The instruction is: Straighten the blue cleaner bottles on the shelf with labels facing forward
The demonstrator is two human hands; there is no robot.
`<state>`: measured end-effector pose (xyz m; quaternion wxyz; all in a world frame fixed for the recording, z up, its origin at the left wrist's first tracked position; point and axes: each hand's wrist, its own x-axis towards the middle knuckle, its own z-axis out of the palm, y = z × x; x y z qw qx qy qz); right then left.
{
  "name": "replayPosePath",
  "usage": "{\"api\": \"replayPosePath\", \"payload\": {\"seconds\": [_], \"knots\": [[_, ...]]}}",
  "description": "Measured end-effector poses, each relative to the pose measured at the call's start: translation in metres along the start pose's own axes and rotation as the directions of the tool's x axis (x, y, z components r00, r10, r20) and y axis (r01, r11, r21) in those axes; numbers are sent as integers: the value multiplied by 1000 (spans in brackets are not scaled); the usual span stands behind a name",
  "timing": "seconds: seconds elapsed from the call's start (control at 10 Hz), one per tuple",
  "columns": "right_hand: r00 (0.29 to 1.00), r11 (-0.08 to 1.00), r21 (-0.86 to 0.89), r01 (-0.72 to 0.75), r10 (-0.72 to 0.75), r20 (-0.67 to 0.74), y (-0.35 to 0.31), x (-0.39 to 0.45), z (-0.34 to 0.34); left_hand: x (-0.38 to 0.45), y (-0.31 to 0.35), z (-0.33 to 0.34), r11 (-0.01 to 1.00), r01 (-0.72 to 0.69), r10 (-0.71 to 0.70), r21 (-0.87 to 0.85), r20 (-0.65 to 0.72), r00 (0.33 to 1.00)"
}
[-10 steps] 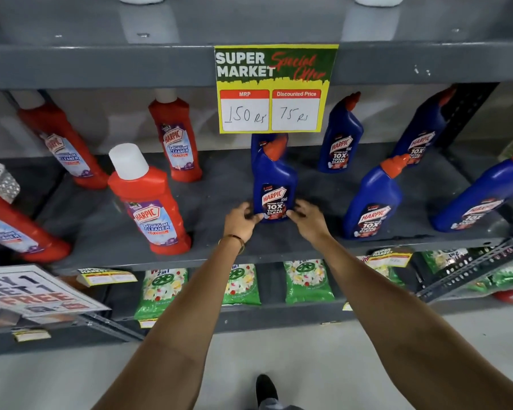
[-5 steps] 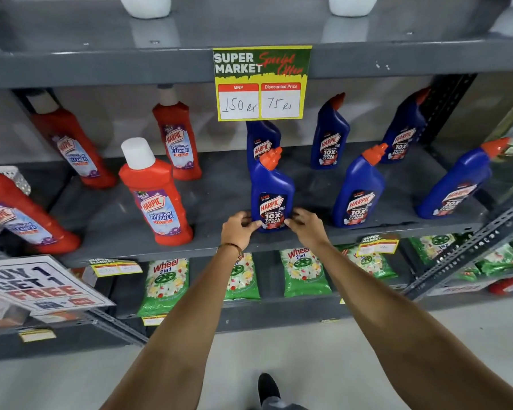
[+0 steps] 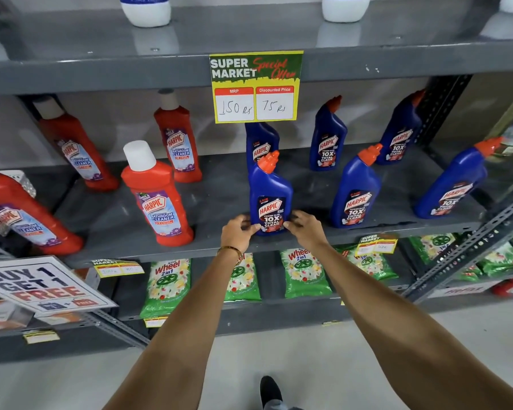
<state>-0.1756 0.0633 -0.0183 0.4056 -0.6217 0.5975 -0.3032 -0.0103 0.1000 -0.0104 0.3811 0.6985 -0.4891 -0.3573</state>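
Observation:
Several blue cleaner bottles with orange caps stand on the grey middle shelf (image 3: pixel 214 202). The front centre blue bottle (image 3: pixel 269 190) stands upright with its label facing me. My left hand (image 3: pixel 238 233) grips its base from the left and my right hand (image 3: pixel 304 229) grips it from the right. Directly behind it stands a second blue bottle (image 3: pixel 260 142), partly hidden by a price sign. Two more stand at the back right (image 3: pixel 328 140) (image 3: pixel 400 137). Another blue bottle (image 3: pixel 356 192) stands at the front right, and one more (image 3: pixel 453 184) leans near the shelf's right end.
Red bathroom cleaner bottles (image 3: pixel 157 196) fill the shelf's left half. A yellow price sign (image 3: pixel 255 87) hangs from the upper shelf edge. Green detergent packets (image 3: pixel 166 285) lie on the lower shelf. A "buy 1 get 1 free" sign (image 3: pixel 39 285) juts out at lower left. An angled metal upright (image 3: pixel 468 247) stands at right.
The front centre bottle's cap has turned from pointing at me to pointing up and right, and its label now faces forward. Both hands stay on its base.

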Motion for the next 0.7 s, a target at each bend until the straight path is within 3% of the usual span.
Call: {"api": "replayPosePath", "payload": {"seconds": [0.7], "knots": [[998, 999, -42, -22, 24, 53, -4, -12, -2, -9, -1, -1, 995, 57, -55, 80, -31, 998]]}}
